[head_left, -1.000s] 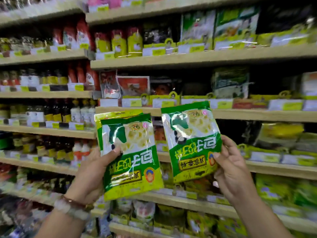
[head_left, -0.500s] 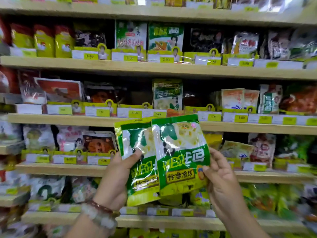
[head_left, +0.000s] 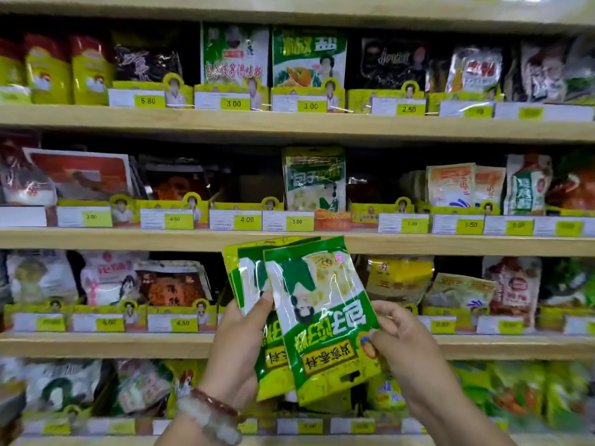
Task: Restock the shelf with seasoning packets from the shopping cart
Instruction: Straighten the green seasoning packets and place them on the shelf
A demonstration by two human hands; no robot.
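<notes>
Two green and yellow seasoning packets are held upside down in front of the shelves. The front packet overlaps the rear packet, hiding most of it. My left hand grips the rear packet, thumb on its face. My right hand pinches the front packet at its lower right edge. A matching green packet stands upright on the middle shelf, directly above the ones I hold. The shopping cart is out of view.
Wooden shelves run across the whole view, each packed with seasoning bags behind yellow price tags. A dark gap lies left of the matching packet. More bags fill the shelf below.
The two packets, held apart a second ago, now overlap with the right one in front. My view has shifted right along the shelves and closer to them.
</notes>
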